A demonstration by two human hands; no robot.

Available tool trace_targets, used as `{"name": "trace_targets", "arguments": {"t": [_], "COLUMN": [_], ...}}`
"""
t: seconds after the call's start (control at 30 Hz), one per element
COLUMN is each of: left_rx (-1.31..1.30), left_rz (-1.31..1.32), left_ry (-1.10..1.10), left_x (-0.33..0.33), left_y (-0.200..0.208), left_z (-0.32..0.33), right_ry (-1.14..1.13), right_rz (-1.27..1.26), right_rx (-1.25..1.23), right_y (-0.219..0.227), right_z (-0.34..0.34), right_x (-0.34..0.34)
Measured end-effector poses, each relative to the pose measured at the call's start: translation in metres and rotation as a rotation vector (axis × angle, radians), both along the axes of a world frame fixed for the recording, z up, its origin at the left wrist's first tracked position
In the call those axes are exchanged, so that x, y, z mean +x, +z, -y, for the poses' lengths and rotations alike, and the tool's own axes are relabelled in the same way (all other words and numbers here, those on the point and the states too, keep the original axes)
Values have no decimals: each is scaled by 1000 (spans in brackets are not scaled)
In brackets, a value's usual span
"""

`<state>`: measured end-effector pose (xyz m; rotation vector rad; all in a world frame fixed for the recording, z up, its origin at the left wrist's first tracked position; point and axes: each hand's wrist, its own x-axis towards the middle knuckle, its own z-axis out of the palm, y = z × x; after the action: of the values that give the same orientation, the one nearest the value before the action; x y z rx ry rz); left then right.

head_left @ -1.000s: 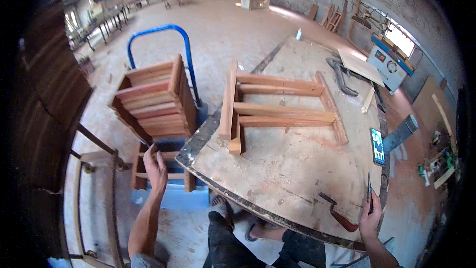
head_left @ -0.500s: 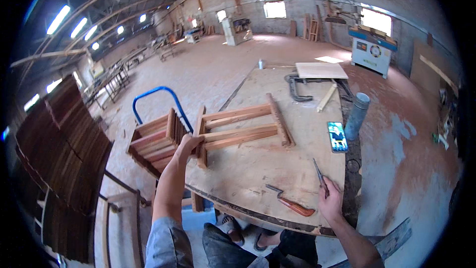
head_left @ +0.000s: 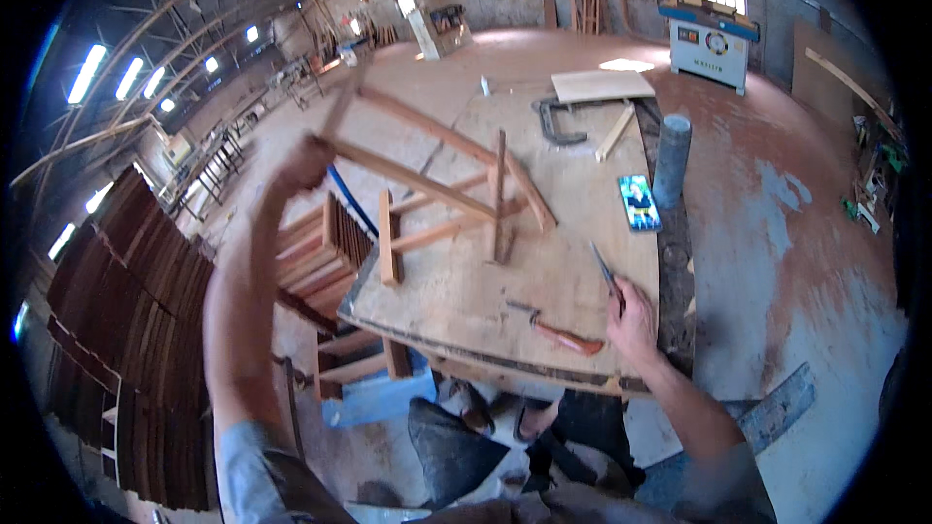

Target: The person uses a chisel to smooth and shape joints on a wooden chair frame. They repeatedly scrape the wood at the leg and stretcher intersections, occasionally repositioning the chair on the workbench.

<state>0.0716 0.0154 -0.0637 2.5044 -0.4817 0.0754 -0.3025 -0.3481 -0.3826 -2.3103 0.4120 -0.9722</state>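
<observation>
- Clasps in the right hand (head_left: 633,322) a slim metal tool (head_left: 604,267), pointed away from the body, perhaps for safety
- Just left, on the workbench (head_left: 456,301): a wooden-handled hooked tool (head_left: 566,337), probably for easy reach
- Also flat there: a ladder-like wooden frame (head_left: 388,241), probably for full support
- Grasps in the blurred left hand (head_left: 304,167) the end of a second frame (head_left: 417,181), tilted up over the flat one, seemingly for leverage
- Crowding that side: stacked frames (head_left: 316,250) and a blue trolley handle (head_left: 350,198)
- To the right: a lit phone (head_left: 638,204) beside a grey cylinder (head_left: 672,163)
- Beyond: a C-clamp (head_left: 549,126), a wood strip (head_left: 615,133) and a pale board (head_left: 602,86), cluttering the far end
- By the wall: a blue-topped machine (head_left: 709,53)
</observation>
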Motion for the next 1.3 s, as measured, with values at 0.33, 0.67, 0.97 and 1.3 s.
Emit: {"name": "trace_targets", "arguments": {"t": [0.33,0.67,0.97,1.3], "left_rx": [238,249,411,429], "left_rz": [210,0,121,250], "left_ry": [-164,-255,-360,-284], "left_x": [-108,-142,-165,-159], "left_y": [108,75,79,76], "left_z": [-53,-49,-26,39], "right_ry": [166,356,38,231], "right_rz": [-176,-405,-646,-482], "right_rx": [214,-312,-273,412], "right_y": [11,37,59,64], "right_z": [-15,-54,-6,-66], "right_x": [2,-10,-48,-53]}}
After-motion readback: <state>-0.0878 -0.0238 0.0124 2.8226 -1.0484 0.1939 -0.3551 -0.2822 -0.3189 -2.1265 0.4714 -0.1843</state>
